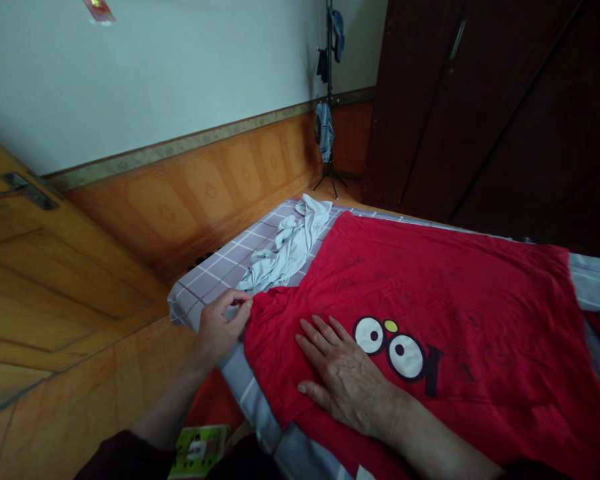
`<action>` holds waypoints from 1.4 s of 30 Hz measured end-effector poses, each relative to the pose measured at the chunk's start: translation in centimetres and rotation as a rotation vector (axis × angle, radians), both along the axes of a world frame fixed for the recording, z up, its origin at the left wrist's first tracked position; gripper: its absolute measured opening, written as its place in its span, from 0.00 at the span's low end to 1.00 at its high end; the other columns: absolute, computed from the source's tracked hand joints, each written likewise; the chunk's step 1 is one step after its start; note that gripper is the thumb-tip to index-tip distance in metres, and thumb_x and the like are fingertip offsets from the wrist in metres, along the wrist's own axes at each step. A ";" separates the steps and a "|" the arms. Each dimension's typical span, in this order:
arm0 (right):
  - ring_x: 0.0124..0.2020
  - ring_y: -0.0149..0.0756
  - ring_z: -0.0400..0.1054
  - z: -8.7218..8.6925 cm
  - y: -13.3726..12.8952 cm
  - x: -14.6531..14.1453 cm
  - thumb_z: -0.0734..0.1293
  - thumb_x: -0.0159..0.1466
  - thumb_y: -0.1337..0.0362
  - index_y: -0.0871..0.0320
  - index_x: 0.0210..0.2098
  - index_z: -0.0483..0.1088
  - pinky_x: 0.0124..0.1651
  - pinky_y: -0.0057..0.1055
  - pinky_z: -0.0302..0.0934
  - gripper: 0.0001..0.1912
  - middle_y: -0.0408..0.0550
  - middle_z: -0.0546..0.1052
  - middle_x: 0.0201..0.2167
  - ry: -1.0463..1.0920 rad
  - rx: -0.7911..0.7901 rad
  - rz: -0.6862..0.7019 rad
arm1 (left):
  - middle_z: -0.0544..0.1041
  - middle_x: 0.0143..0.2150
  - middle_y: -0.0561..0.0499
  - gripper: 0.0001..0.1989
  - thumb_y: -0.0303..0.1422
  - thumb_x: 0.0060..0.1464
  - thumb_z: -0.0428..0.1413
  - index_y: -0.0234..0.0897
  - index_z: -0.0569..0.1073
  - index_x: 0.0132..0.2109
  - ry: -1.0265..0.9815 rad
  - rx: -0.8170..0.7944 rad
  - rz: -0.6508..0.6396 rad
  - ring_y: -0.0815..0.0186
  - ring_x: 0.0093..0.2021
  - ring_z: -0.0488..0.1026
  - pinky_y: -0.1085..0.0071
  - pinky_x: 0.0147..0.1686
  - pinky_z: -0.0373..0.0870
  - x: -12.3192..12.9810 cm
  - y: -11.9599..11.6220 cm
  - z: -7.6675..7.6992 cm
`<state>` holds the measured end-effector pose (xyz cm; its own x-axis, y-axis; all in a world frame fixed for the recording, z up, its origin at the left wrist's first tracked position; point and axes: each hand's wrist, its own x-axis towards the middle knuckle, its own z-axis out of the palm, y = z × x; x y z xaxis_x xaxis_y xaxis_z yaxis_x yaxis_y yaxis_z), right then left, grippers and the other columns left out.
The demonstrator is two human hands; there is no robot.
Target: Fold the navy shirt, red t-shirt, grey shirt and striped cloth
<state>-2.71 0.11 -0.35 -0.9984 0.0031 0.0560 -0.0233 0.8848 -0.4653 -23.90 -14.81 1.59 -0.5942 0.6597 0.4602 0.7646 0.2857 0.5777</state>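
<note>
Shirt (455, 287), red with printed eyes (404, 355), lies spread across the checked bed (203, 287). The left hand (223, 327) pinches its left edge between thumb and forefinger. The right hand (347, 380) rests flat on the fabric beside the eyes, fingers extended and loose. A pale cloth (287, 247) lies crumpled just beyond the left hand.

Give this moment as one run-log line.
left grip: pinching edge of red T-shirt | right grip: open, palm down on red T-shirt, near printed eyes | crumpled pale cloth: on checked bedsheet
</note>
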 end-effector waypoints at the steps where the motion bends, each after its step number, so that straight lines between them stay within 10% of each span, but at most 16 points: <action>1: 0.68 0.51 0.37 0.0 0.0 0.0 0.54 0.66 0.46 0.63 0.64 0.55 0.68 0.50 0.32 0.35 0.57 0.50 0.67 0.001 0.000 0.001 | 0.76 0.32 0.51 0.07 0.32 0.57 0.51 0.37 0.73 0.34 0.097 -0.059 -0.058 0.64 0.36 0.71 0.68 0.40 0.65 0.5 0.2 0.2; 7: 0.68 0.51 0.38 0.0 0.0 0.0 0.56 0.66 0.48 0.63 0.65 0.54 0.68 0.49 0.33 0.34 0.57 0.51 0.67 0.010 0.002 0.005 | 0.77 0.41 0.45 0.12 0.37 0.55 0.56 0.37 0.74 0.44 0.292 -0.573 -0.138 0.55 0.43 0.72 0.60 0.43 0.63 0.2 -0.2 0.1; 12: 0.67 0.53 0.39 0.0 -0.1 0.0 0.57 0.66 0.49 0.64 0.64 0.55 0.67 0.51 0.34 0.34 0.59 0.51 0.67 0.019 0.009 -0.003 | 0.76 0.34 0.48 0.09 0.35 0.56 0.52 0.36 0.74 0.34 0.131 -0.695 -0.164 0.59 0.37 0.72 0.64 0.40 0.63 -1.7 -1.6 0.5; 20: 0.67 0.53 0.41 -0.2 -0.2 0.1 0.57 0.66 0.49 0.65 0.63 0.57 0.67 0.51 0.35 0.33 0.59 0.53 0.66 0.051 0.030 -0.001 | 0.77 0.39 0.50 0.11 0.36 0.53 0.53 0.38 0.74 0.43 -0.118 -0.588 -0.294 0.63 0.40 0.73 0.70 0.40 0.65 -1.8 -0.4 2.9; 29: 0.67 0.53 0.41 -0.2 -0.3 0.0 0.56 0.66 0.50 0.65 0.63 0.56 0.67 0.50 0.34 0.33 0.60 0.53 0.66 0.053 0.055 -0.004 | 0.77 0.29 0.47 0.19 0.44 0.59 0.47 0.38 0.75 0.31 0.196 -0.708 -0.052 0.60 0.33 0.73 0.70 0.31 0.59 0.6 5.1 2.0; 42: 0.66 0.54 0.44 0.4 -0.3 0.2 0.59 0.65 0.52 0.66 0.63 0.58 0.67 0.51 0.37 0.32 0.61 0.55 0.65 0.055 0.047 -0.004 | 0.69 0.24 0.58 0.10 0.39 0.48 0.54 0.37 0.66 0.32 -0.671 -0.161 -0.182 0.71 0.23 0.65 0.76 0.24 0.58 0.0 5.3 1.0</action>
